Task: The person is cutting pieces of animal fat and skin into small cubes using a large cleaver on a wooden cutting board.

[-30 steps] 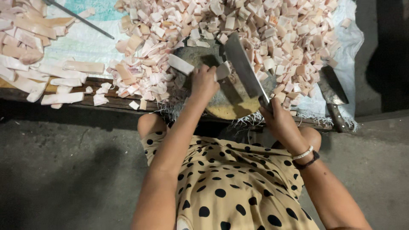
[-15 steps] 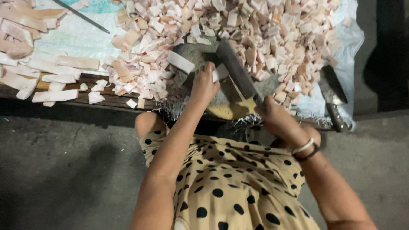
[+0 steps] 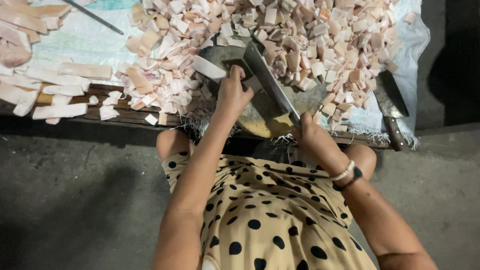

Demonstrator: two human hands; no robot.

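Observation:
My right hand [image 3: 311, 138] grips the handle of a broad cleaver [image 3: 267, 80], whose blade lies down on the round wooden chopping block [image 3: 260, 117]. My left hand [image 3: 233, 93] presses on a pale strip of fatty meat [image 3: 209, 68] on the block, just left of the blade. A big heap of small pale pink cut pieces [image 3: 305, 40] lies around and behind the block.
Long uncut pale strips [image 3: 60, 90] lie at the left on a woven sheet [image 3: 70, 42]. A second cleaver [image 3: 390, 107] rests at the right edge. A thin metal rod [image 3: 95, 17] lies at the top left. Grey concrete floor [image 3: 75, 200] lies below the low wooden bench [image 3: 125, 115].
The cleaver, raised a second ago, has come down onto the block beside my left hand. My left hand has stayed on the strip.

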